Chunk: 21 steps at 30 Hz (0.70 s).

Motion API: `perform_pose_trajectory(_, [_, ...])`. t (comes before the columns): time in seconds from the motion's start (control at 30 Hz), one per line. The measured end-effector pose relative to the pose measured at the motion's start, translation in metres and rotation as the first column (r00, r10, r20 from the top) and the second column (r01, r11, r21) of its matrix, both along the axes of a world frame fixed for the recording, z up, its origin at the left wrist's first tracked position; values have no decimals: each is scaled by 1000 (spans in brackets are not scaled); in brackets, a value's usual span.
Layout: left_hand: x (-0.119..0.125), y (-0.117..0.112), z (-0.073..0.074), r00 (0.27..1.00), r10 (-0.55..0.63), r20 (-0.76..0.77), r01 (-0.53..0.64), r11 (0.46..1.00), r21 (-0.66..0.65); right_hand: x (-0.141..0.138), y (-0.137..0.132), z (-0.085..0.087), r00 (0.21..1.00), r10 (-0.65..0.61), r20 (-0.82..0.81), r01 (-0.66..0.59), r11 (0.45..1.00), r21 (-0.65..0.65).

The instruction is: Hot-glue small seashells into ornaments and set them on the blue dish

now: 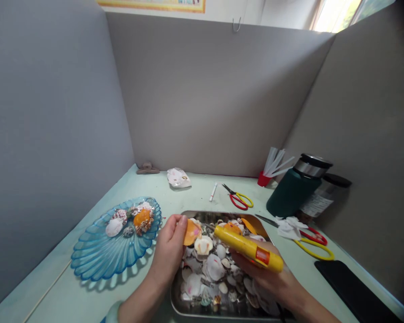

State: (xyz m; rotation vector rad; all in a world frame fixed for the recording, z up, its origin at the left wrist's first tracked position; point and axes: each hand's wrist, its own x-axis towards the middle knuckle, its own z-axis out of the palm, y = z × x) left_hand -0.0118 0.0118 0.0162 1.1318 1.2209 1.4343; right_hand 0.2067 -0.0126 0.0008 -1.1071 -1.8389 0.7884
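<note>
My left hand [170, 242] pinches an orange scallop shell [192, 232] by its edge, above the left side of a metal tray [175, 298]. In my right hand [261, 271] is a yellow hot glue gun [244, 246]. Its nozzle points left, close to the orange shell; whether it touches cannot be made out. Many loose shells [215, 268] fill the tray below both hands. To the left, a blue scallop-shaped glass plate [104, 260] bears a cluster of shells, with an orange shell [142, 219] and a white shell [114, 227] among them.
Small scissors [239, 198] lie behind the tray. At right are larger scissors [313, 242], a crumpled tissue [289, 227], a black phone-like slab [352, 287], a green bottle [294, 190] and a red cup [264, 180] of glue sticks. A plastic packet [178, 178] lies near the back panel.
</note>
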Motion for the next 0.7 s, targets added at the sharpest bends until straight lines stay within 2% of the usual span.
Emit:
perform_pose_trajectory(0.13, [-1, 0, -6, 995, -73, -69, 72, 997, -21, 0, -1, 0, 999, 49, 22, -49, 998, -29])
perform_pose_trajectory(0.33, [-1, -2, -7, 971, -111, -211, 124, 991, 50, -1, -2, 3, 996, 76, 41, -72, 994, -79])
perform_pose_trajectory(0.7, [-1, -1, -3, 959, -27, -280, 46, 997, 60, 0, -3, 5, 987, 149, 50, -144, 985, -91])
